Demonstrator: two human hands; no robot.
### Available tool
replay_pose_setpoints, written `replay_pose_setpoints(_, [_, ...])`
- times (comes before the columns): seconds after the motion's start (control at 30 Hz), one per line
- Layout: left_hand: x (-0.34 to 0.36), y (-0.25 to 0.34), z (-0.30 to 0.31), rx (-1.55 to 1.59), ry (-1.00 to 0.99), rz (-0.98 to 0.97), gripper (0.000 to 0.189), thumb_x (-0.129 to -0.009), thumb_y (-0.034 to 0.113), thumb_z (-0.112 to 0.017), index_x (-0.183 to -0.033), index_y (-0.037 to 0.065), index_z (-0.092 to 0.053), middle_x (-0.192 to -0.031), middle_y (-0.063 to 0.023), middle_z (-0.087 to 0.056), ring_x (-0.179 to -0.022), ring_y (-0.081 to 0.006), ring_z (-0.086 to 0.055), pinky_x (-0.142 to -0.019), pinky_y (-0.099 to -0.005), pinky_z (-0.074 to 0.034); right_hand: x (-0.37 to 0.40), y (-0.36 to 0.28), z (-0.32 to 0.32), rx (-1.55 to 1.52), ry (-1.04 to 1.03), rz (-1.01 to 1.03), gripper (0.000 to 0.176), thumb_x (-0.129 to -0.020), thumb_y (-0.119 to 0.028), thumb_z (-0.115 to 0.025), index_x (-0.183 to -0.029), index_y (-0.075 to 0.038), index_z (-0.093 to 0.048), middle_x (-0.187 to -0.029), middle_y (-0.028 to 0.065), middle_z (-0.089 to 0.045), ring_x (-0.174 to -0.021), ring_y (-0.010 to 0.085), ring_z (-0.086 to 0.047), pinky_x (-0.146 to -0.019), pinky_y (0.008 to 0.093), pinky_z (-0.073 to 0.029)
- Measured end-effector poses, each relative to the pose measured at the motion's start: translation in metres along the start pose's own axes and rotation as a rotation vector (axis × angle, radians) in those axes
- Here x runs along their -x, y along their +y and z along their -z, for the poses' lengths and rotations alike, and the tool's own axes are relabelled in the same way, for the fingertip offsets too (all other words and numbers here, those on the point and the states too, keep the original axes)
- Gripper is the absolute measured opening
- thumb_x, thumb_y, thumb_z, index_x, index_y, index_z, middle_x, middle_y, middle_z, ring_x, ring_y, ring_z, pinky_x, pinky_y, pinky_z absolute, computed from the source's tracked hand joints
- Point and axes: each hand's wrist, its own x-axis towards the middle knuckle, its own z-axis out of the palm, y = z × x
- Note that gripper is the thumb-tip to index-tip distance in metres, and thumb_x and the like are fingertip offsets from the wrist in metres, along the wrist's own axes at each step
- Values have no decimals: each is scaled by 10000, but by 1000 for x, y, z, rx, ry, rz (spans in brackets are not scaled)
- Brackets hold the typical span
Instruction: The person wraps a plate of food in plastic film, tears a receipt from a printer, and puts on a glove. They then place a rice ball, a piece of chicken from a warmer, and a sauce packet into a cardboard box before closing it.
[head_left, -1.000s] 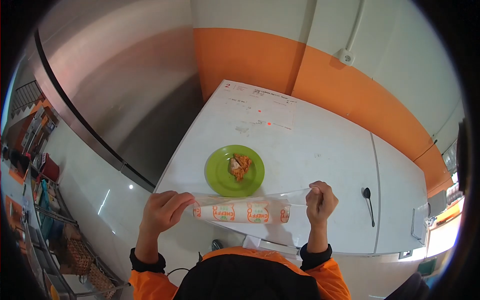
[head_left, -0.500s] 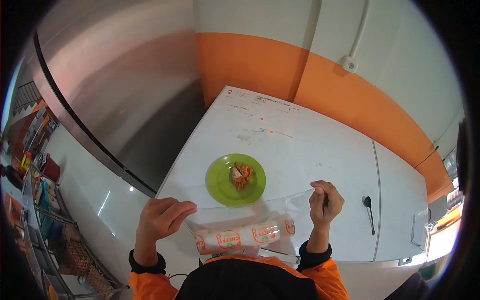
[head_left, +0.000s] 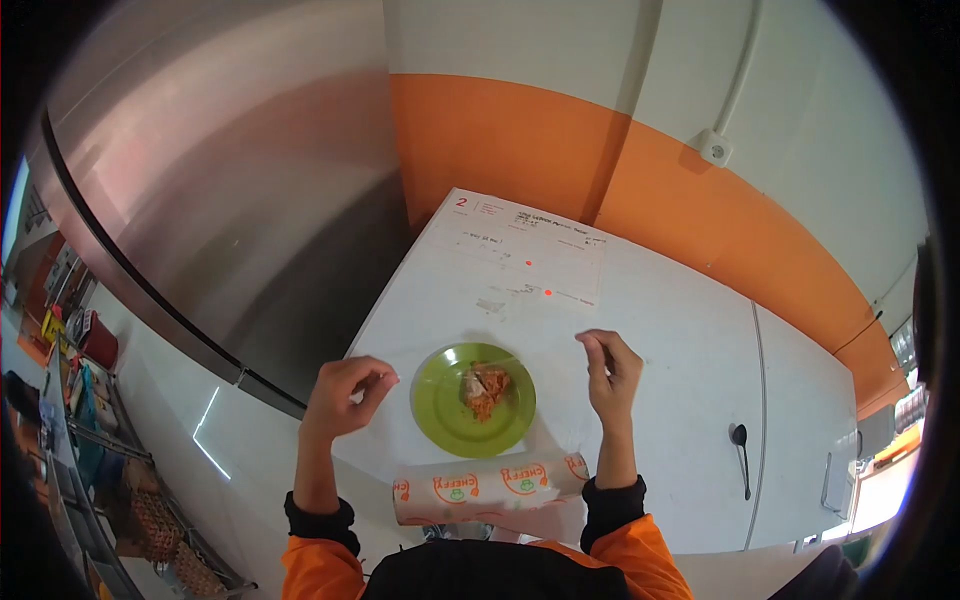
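Observation:
A sheet of clear cling film stretches from its roll, printed with orange "CHEFFY" logos, over the green plate. On the plate lies a piece of reddish-brown food with a pale part, seen through the film. My left hand is closed in a pinch on one corner of the film, left of the plate. To the right of the plate, my right hand pinches the other corner. Both hands are raised above the table. The film's exact edge is hard to see.
On the right of the white table lies a black spoon. A metal-faced cabinet stands at the left. Behind the table is an orange and white wall with a socket. Shelving with baskets is at far left.
Both my hands have moved forward, drawing the film from in front of the plate to over it. The roll remains near my body, and the view has shifted slightly.

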Motion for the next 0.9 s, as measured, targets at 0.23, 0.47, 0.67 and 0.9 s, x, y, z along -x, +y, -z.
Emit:
replay_pose_setpoints(0.23, [-6,-95,-69,234,237,163,121,-908,85,-602,-799,35,-602,-537,60,-412,-484,1,-279,-440,-207,-193,-14,95,-61,-35,-3,-116,147,-939,-140,-594,-886,-11,-643,-606,-25,-501,-528,24,-357,-466,194,-289])
replay_pose_setpoints(0.47, [-10,-143,-123,142,446,278,134,-922,131,-613,-843,23,-614,-541,47,-415,-481,-22,-279,-439,-216,-215,-9,150,-97,117,85,-135,143,-928,-175,-605,-878,-42,-621,-514,54,-443,-437,109,-346,-441,257,-310])
replay_pose_setpoints(0.67, [-4,-173,-133,101,390,323,96,-926,131,-606,-939,35,-606,-652,22,-417,-541,-45,-335,-459,-225,-259,-9,175,-102,109,-122,-134,62,-933,-95,-550,-994,-97,-539,-538,61,-424,-453,155,-382,-447,283,-330])
replay_pose_setpoints(0.9, [-1,-179,-116,604,159,447,70,-926,91,-508,-892,52,-556,-765,19,-433,-682,-62,-359,-647,-209,-300,-11,195,-75,-689,-345,-697,140,-965,-47,-425,-904,-67,-550,-612,-34,-433,-518,70,-358,-493,241,-320])
